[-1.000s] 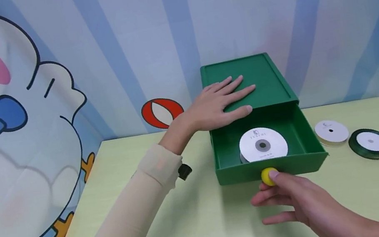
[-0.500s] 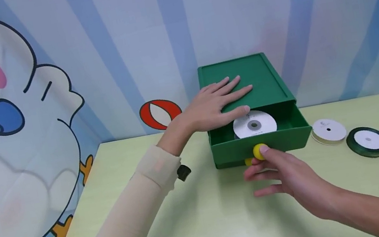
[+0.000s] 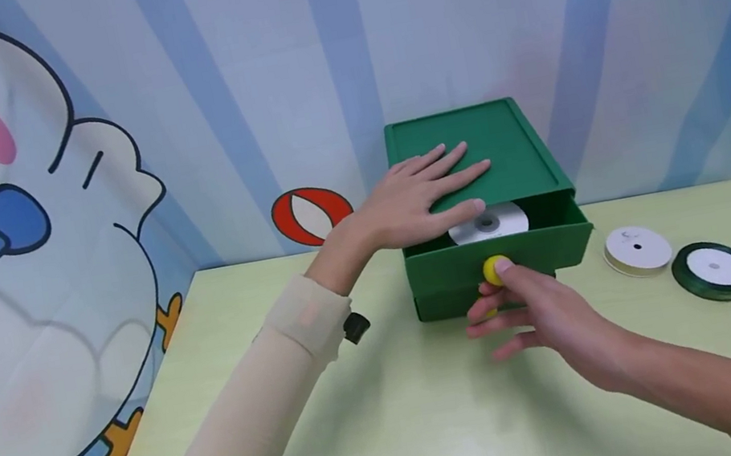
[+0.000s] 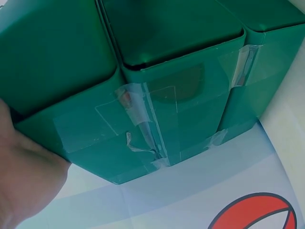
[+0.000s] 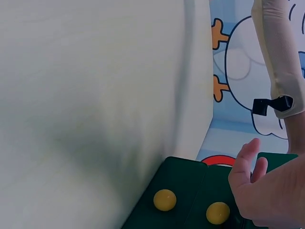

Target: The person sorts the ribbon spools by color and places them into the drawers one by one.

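Note:
A green drawer box point(image 3: 505, 146) stands at the back of the table. Its top drawer point(image 3: 439, 268) is partly pulled out, with a white ribbon spool point(image 3: 507, 221) inside, half hidden under the lid. My left hand point(image 3: 405, 204) lies on the box top with fingers spread; in the left wrist view it shows at the left edge beside the taped box side point(image 4: 181, 105). My right hand point(image 3: 540, 303) pinches the top drawer's yellow knob point(image 3: 493, 271) between thumb and index finger, the other fingers loose. Two lower yellow knobs, one nearer point(image 5: 218, 213) and one farther point(image 5: 165, 200), show in the right wrist view.
On the table point(image 3: 345, 443) right of the box lie a white-faced ribbon spool point(image 3: 637, 250) and a dark green ribbon spool point(image 3: 714, 271). A striped blue backdrop point(image 3: 446, 18) with a cartoon bird rises behind the table and at the left.
The drawer has slid back into the box, pushed by my right hand on its knob. More of the spool inside is now under the lid. My left hand has stayed on top.

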`<state>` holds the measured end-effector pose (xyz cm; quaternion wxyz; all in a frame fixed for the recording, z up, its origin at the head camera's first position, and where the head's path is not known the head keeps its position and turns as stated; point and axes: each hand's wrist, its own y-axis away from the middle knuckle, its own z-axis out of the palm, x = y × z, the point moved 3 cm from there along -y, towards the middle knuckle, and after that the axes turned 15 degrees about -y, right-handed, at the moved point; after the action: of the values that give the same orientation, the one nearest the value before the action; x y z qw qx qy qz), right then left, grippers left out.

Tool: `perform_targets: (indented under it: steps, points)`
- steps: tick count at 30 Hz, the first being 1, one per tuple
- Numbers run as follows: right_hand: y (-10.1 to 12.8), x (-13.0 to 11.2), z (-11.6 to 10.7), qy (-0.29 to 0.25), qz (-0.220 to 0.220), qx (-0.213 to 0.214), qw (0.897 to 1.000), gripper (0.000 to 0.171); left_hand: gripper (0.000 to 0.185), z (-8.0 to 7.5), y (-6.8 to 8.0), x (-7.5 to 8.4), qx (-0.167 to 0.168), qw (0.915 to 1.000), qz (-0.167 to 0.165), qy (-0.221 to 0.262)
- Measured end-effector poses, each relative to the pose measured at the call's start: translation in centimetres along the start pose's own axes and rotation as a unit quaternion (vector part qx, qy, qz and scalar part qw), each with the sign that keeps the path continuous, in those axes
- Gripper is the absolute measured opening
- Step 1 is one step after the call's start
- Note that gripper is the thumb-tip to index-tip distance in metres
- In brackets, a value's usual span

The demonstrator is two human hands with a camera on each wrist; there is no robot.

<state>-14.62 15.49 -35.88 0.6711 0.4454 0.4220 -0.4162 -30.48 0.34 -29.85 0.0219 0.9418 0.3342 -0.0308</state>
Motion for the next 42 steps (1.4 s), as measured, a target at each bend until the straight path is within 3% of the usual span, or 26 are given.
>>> perform_targets:
  steps: [19,26,35,42]
  points:
    - [-3.3,-1.0,-0.7,0.049,-0.032,0.003,0.998,0.066,0.064,-0.5,0.1,-0.1,-0.03,0.9993,0.003,0.024]
    - [-4.2,-1.3,-0.9,0.049,-0.034,0.012,0.998,0.065,0.063,-0.4,0.0,0.0,-0.021,0.9995,0.011,0.021]
    - [-4.3,-1.3,-0.9,0.045,-0.032,0.004,0.998,0.067,0.064,-0.2,0.2,0.1,-0.012,0.9999,-0.002,-0.006]
    - [-4.1,-0.9,-1.2,0.044,-0.047,-0.009,0.998,0.07,0.064,-0.2,0.2,0.2,-0.003,1.0,-0.003,0.005]
